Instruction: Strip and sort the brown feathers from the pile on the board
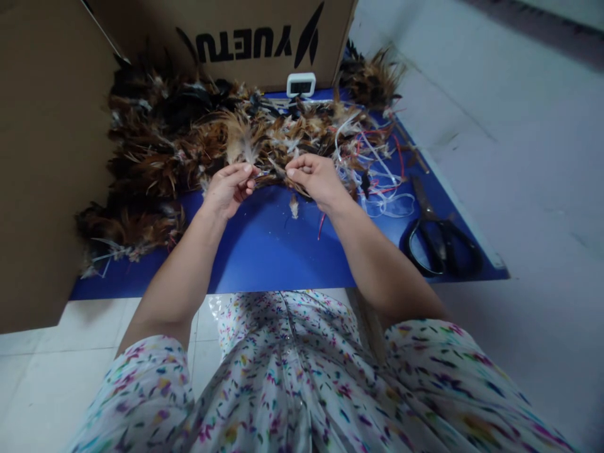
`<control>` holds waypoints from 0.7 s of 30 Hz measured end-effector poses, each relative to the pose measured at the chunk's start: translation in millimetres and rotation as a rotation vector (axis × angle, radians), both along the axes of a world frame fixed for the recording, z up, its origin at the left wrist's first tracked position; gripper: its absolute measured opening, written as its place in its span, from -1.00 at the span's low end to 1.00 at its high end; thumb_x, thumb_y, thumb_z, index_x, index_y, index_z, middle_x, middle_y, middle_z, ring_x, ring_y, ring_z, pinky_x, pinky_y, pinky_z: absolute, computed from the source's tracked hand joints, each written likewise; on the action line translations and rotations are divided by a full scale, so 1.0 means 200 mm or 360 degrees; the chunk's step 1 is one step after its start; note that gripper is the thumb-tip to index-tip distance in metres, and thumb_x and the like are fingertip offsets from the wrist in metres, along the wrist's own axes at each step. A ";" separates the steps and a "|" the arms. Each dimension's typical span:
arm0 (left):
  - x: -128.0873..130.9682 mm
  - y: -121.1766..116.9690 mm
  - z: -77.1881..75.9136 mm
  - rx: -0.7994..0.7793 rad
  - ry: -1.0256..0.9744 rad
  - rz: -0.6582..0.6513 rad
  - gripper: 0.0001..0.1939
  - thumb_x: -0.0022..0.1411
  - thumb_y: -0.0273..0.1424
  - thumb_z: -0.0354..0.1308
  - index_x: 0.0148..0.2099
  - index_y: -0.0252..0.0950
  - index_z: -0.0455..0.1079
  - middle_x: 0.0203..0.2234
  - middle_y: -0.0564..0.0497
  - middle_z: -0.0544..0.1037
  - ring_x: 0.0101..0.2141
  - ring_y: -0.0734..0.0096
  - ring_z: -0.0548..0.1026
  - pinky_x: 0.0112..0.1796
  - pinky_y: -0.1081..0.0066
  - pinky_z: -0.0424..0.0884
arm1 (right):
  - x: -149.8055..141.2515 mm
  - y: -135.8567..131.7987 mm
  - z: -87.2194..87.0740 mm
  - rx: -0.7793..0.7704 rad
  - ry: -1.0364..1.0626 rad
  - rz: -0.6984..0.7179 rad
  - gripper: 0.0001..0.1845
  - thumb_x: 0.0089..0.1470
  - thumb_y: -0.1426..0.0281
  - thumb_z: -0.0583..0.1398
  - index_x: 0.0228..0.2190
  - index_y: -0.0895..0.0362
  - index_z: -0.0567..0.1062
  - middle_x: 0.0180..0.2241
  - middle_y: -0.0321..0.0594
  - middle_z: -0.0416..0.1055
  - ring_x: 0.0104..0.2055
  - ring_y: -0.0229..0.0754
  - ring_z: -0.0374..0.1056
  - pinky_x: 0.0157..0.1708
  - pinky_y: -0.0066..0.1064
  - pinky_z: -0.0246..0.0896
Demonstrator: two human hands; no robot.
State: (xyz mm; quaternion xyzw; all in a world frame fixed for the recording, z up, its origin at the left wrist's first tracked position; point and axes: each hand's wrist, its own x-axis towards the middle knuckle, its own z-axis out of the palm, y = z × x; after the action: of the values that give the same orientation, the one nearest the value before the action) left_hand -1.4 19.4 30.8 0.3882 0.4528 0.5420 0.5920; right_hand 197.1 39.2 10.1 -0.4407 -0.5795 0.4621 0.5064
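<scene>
My left hand (230, 190) is closed, its thumb and index finger pinched together. A pale, fluffy feather (243, 141) stands up just above those fingertips and seems to be held there, though its quill is hard to make out. My right hand (317, 180) is closed in a pinch a short way to the right. From its fingertips a small dark feather (277, 166) points towards the left hand. Behind both hands spreads a heap of brown and black feathers (198, 141). One small loose feather (294, 206) lies on the blue tabletop (278, 251) between my forearms.
Tangled white and red ribbons (384, 182) lie right of my right hand. Black-handled scissors (436, 236) rest near the right edge. A small white digital display (301, 84) stands before a cardboard box (245, 22). More cardboard (42, 157) borders the left; a feather bunch (129, 226) lies beside it.
</scene>
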 end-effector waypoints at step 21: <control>0.06 -0.03 -0.04 0.0053 0.0229 -0.0064 -0.82 -0.05 -0.43 0.46 -0.43 -0.33 0.51 -0.58 0.07 0.55 -0.53 0.53 0.53 -0.50 0.56 0.45 | 0.00 -0.05 0.02 0.0018 -0.0162 0.0158 -0.90 -0.03 0.59 0.27 -0.46 0.17 0.50 -0.61 -0.35 0.41 -0.56 -0.33 0.26 -0.46 -0.43 0.18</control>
State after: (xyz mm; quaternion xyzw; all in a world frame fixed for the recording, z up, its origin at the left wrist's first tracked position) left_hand 9.6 14.0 22.4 0.4451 0.4772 0.5081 0.5621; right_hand 196.9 30.2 14.3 -0.4315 -0.6282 0.4603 0.4553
